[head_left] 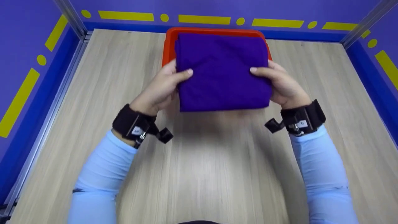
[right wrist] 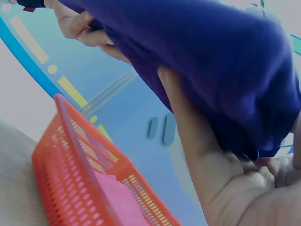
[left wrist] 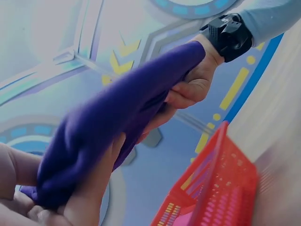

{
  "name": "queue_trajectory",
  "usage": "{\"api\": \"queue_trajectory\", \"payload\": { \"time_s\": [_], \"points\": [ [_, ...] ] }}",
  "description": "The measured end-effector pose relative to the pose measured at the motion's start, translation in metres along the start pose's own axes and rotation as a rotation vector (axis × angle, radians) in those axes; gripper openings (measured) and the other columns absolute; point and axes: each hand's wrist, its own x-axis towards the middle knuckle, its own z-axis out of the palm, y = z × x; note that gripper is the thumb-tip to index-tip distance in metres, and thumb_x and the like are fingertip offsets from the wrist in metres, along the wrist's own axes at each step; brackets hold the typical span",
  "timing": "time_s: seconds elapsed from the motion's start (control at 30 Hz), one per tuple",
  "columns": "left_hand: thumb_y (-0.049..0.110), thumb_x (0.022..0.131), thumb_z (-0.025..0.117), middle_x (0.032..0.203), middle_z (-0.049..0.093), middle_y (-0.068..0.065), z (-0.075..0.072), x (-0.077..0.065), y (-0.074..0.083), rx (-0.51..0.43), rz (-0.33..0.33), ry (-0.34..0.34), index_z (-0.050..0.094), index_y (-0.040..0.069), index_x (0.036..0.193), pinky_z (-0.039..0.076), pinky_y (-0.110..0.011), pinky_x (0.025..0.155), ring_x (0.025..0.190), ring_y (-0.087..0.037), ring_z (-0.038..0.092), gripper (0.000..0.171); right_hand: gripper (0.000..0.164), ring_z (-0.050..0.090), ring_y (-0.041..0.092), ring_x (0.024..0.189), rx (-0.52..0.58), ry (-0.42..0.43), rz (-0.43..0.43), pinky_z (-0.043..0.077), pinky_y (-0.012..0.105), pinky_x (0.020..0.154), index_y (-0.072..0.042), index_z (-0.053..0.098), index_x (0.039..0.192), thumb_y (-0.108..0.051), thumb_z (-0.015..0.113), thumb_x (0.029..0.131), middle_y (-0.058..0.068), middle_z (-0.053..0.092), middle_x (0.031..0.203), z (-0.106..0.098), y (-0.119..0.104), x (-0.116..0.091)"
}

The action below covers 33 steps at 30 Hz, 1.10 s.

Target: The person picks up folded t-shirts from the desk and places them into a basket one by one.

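Note:
A folded purple cloth [head_left: 222,73] hangs level in the air between both hands. My left hand [head_left: 163,84] grips its left edge, thumb on top and fingers underneath. On the opposite edge my right hand [head_left: 284,82] grips it the same way. In the left wrist view the fold of the purple cloth [left wrist: 113,103] sags slightly over the fingers beneath. Behind and below the cloth stands a red perforated basket [right wrist: 80,174], largely hidden by it in the head view. Inside the basket lies something pink [right wrist: 120,197], seen in the right wrist view.
The basket sits at the back of a wood-grain table [head_left: 202,174], close to the blue rear wall [head_left: 205,7] with yellow marks. Side walls with metal corner rails [head_left: 74,18] bound the table on the left and right.

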Motion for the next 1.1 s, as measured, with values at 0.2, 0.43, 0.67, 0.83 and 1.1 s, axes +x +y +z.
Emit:
{"api": "queue_trajectory", "payload": {
  "time_s": [0.2,0.43,0.67,0.83,1.1],
  "points": [
    [-0.001,0.099,0.054,0.134,0.059,-0.015,-0.008,0.032,0.008,-0.126,0.020,0.114,0.035,0.016,0.154,0.057,-0.041,0.090,0.109,-0.028,0.065,0.060,0.042,0.071,0.027,0.096,0.126,0.022,-0.021,0.060,0.040,0.081,-0.005,0.051,0.139,0.003,0.053,0.098,0.015,0.066,0.117,-0.002,-0.010,0.030],
    [-0.016,0.095,0.047,0.151,0.048,-0.009,-0.023,0.064,-0.005,-0.068,0.054,0.172,0.021,0.016,0.163,0.045,-0.036,0.107,0.131,-0.022,0.052,0.079,0.047,0.063,0.030,0.110,0.166,0.050,0.011,0.057,0.044,0.090,-0.010,0.049,0.141,0.008,0.048,0.098,0.015,0.060,0.129,-0.013,-0.005,0.055],
    [-0.016,0.097,0.045,0.163,0.032,0.001,-0.033,0.088,-0.022,0.268,0.026,0.275,0.019,0.021,0.164,0.035,-0.026,0.113,0.145,-0.012,0.036,0.081,0.054,0.052,0.032,0.126,0.047,0.149,0.045,0.045,0.049,0.106,-0.015,0.052,0.142,0.011,0.054,0.095,0.012,0.053,0.141,-0.019,0.010,0.078],
    [-0.015,0.095,0.044,0.169,0.013,0.003,-0.036,0.092,-0.034,0.510,-0.005,0.289,0.014,0.022,0.164,0.024,-0.021,0.118,0.153,-0.012,0.015,0.083,0.069,0.052,0.031,0.124,-0.045,0.183,0.086,0.042,0.053,0.108,-0.018,0.047,0.145,0.022,0.042,0.089,0.011,0.053,0.139,-0.022,0.024,0.094],
    [-0.013,0.093,0.040,0.164,0.028,-0.010,-0.033,0.092,-0.036,0.741,-0.074,0.241,-0.005,0.017,0.164,0.043,-0.019,0.087,0.145,-0.017,0.035,0.089,0.077,0.060,0.026,0.106,-0.147,0.291,0.100,0.056,0.039,0.086,-0.015,0.048,0.145,0.028,0.040,0.082,0.009,0.060,0.123,-0.033,0.037,0.100]
  ]
}}
